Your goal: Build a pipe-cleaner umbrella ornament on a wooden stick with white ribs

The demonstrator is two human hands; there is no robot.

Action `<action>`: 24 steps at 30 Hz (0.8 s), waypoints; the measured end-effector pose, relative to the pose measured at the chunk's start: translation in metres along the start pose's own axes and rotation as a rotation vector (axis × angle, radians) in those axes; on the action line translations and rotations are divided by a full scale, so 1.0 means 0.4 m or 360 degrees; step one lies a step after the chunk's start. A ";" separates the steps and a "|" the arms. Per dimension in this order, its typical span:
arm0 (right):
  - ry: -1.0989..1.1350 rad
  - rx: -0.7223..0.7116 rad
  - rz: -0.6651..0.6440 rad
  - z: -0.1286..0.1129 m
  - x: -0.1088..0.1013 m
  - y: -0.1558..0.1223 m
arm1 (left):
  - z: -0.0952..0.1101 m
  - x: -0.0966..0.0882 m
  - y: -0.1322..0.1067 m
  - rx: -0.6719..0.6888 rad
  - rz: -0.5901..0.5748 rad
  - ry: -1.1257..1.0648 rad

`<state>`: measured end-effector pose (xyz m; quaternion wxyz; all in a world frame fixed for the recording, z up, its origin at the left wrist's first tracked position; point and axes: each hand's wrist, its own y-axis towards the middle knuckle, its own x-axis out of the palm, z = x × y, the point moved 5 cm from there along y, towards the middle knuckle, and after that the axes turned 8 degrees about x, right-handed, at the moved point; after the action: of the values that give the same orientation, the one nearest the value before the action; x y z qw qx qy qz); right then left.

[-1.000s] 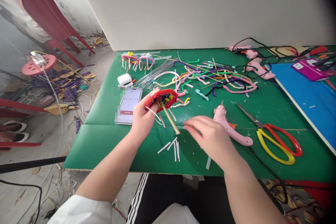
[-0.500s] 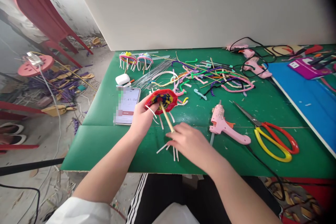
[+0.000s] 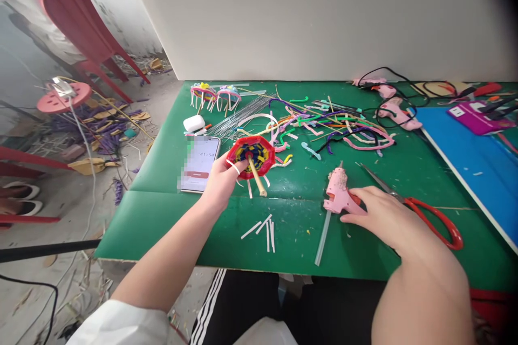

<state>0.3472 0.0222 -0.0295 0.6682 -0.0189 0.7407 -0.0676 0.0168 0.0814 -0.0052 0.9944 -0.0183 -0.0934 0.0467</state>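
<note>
My left hand [image 3: 222, 179] is closed on a small woven umbrella [image 3: 251, 156], red-rimmed with blue and yellow inside, its wooden stick [image 3: 257, 178] pointing toward me above the green table [image 3: 162, 221]. My right hand [image 3: 384, 214] lies over the handle of the pink glue gun [image 3: 338, 194], fingers curled onto it. A translucent glue stick [image 3: 322, 232] pokes out behind the gun. Several short white strips [image 3: 264, 227] lie on the table between my hands.
Red-and-yellow scissors [image 3: 435, 216] lie right of my right hand. A phone [image 3: 199, 163] and white earbud case [image 3: 193, 123] are at left. A tangle of coloured pipe cleaners [image 3: 324, 124], two small finished umbrellas [image 3: 215, 95], more glue guns [image 3: 393, 110] and a blue board [image 3: 473, 153] lie farther back.
My right hand left the white strips near the umbrella's stick and moved right onto the pink glue gun. The left hand has tilted the umbrella so its inside faces me.
</note>
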 end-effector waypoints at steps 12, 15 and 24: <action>0.0986 -0.0254 -0.0104 -0.046 -0.120 -0.085 | 0.020 0.020 -0.012 0.0339 -0.0285 0.0469; 0.1144 -0.0337 -0.0154 -0.104 -0.134 -0.096 | 0.021 0.023 -0.018 0.0364 -0.0314 0.0585; 0.0947 -0.0790 0.0682 -0.258 -0.175 -0.106 | 0.015 0.020 -0.031 0.0442 -0.0379 0.0834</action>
<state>0.2495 -0.0036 0.0550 0.3999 -0.0045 0.8818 0.2500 0.0248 0.0700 0.0026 0.9761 0.1173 0.1715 -0.0639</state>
